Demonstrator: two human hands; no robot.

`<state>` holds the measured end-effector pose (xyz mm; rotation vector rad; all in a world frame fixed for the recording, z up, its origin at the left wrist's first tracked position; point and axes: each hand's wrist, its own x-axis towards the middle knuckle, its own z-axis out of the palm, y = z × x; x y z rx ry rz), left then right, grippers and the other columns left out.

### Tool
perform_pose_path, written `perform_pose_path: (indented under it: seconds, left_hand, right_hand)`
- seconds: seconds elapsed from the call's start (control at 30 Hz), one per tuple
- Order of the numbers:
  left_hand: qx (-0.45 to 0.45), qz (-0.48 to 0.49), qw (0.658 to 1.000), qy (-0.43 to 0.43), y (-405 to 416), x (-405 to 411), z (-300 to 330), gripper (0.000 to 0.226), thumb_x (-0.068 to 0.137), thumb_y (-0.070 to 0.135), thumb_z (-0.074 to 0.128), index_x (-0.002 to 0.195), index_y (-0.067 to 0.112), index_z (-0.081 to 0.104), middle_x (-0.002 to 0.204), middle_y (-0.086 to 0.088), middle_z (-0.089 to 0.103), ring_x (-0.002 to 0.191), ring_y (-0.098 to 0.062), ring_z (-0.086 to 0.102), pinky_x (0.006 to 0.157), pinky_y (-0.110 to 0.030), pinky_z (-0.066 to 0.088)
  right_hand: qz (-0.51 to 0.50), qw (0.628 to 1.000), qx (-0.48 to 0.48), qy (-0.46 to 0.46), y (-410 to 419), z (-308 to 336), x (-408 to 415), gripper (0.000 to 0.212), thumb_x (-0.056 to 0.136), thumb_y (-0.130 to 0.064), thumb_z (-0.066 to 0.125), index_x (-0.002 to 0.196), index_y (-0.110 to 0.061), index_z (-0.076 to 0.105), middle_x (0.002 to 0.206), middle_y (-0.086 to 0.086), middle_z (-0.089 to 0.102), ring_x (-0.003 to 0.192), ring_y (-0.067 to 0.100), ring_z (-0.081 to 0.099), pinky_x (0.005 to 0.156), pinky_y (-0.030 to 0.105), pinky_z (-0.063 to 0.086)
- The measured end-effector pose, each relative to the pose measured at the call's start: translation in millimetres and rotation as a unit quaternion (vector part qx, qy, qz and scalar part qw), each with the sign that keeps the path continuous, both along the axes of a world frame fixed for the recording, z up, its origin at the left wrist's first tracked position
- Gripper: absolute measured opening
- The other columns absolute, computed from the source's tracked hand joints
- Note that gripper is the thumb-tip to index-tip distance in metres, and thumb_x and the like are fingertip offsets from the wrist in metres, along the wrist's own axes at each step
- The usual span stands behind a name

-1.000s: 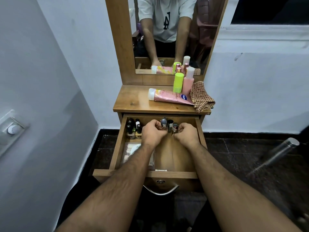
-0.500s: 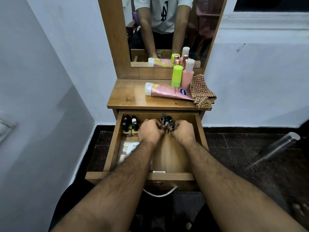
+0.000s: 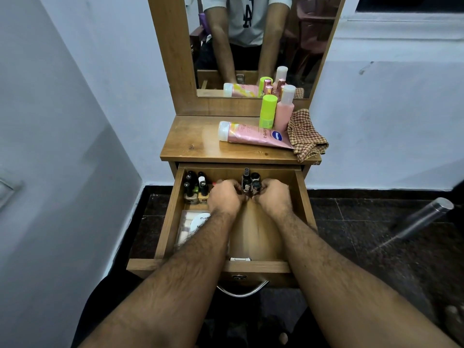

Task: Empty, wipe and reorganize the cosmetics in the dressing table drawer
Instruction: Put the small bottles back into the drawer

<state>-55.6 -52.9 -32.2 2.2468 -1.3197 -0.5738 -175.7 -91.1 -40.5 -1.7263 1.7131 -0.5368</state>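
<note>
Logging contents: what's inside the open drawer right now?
Drawer: nail polish bottles back left, clear pouch with round white tin in front, small dark-capped bottles gripped between left hand and right hand. Arms hide much of the floor.

An open drawer (image 3: 173, 217) filled the centre of the frame, below the tabletop (image 3: 195, 144). In its upper left corner stood a cluster of small bottles (image 3: 195, 189); below them lay a flat packet (image 3: 190, 227). At the drawer's upper middle, the left hand (image 3: 223, 197) and right hand (image 3: 273, 197) flanked a group of upright tubes (image 3: 249, 184). On the tabletop's right side a tube (image 3: 251, 135) lay before two standing bottles (image 3: 276, 111), a folded cloth (image 3: 306, 136) at their right. A mirror (image 3: 251, 46) rose behind.
</note>
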Motion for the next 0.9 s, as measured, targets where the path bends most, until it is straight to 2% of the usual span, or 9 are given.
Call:
perform_pose_path:
  seconds: [0.13,0.33,0.5,0.7,0.9]
  left_hand:
    - [-0.002,-0.004,1.000,-0.003,1.6,0.3,0.5,0.034,0.077,0.037,0.081,0.108,0.030,0.070,0.112,0.000,0.067,0.103,-0.021,0.064,0.078,-0.029,0.048]
    - [-0.007,-0.009,1.000,-0.018,2.8,-1.8,3.2,0.037,0.079,0.038,0.079,0.114,0.030,0.069,0.112,-0.001,0.067,0.104,-0.022,0.064,0.077,-0.030,0.047]
    - [-0.005,-0.005,1.000,-0.018,2.8,-3.0,2.9,0.037,0.082,0.036,0.078,0.117,0.029,0.068,0.112,0.001,0.069,0.104,-0.020,0.064,0.079,-0.031,0.049]
    - [-0.003,-0.003,1.000,-0.009,2.4,-2.2,1.7,0.036,0.082,0.036,0.078,0.116,0.029,0.068,0.109,0.002,0.071,0.102,-0.019,0.063,0.076,-0.028,0.045]
    - [0.002,-0.004,1.000,-0.008,2.8,-1.1,1.6,0.037,0.080,0.037,0.079,0.115,0.029,0.069,0.109,0.002,0.072,0.102,-0.019,0.065,0.077,-0.029,0.048]
  right_hand:
    - [0.003,1.000,-0.001,0.006,-0.3,-1.3,0.9,0.017,0.080,-0.013,0.078,0.094,-0.019,0.071,0.090,-0.001,0.072,0.092,0.016,0.067,0.091,0.035,0.054]
    - [-0.001,1.000,0.004,0.006,-1.2,-3.4,0.1,0.029,0.078,-0.016,0.080,0.105,-0.016,0.071,0.095,0.002,0.073,0.097,0.019,0.068,0.095,0.041,0.054]
    - [-0.007,1.000,-0.002,0.006,-1.0,-5.0,2.0,0.026,0.079,-0.016,0.080,0.104,-0.017,0.071,0.094,0.002,0.073,0.095,0.019,0.068,0.093,0.041,0.055]
    - [-0.001,1.000,-0.012,0.022,-1.2,-5.8,2.7,0.024,0.080,-0.017,0.080,0.102,-0.017,0.070,0.094,0.003,0.073,0.095,0.020,0.068,0.092,0.038,0.055]
    - [0.003,1.000,-0.006,0.023,-1.0,-5.0,3.3,0.030,0.080,-0.017,0.079,0.108,-0.018,0.069,0.097,0.002,0.073,0.097,0.020,0.068,0.094,0.038,0.055]
